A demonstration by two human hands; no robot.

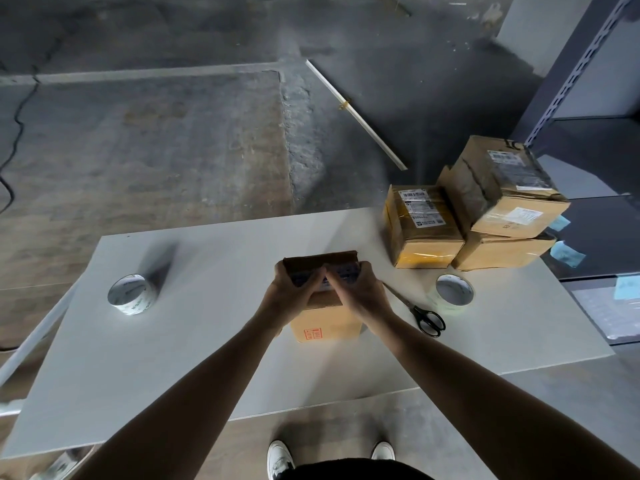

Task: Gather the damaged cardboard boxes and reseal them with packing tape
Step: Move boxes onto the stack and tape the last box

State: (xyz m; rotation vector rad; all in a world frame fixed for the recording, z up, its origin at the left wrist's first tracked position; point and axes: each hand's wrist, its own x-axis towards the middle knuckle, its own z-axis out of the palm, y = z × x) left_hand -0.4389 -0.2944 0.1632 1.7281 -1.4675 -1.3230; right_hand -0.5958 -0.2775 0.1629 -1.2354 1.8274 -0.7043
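Box: the box [325,327] stands mid-table [207,348], right in front of me, top within easy reach.
Hands: my left hand [294,289] and right hand [356,289] curl over its top edges, thumbs meeting, I judge to hold the flaps shut for taping.
Tools: scissors [420,313] and the right tape roll [454,289] lie near my right hand; the left tape roll [131,294] is well apart.
Queue: stacked boxes [485,216] wait at the far right.

Matt brown cardboard box [323,323], smooth white table [207,341], rough concrete floor [173,133].
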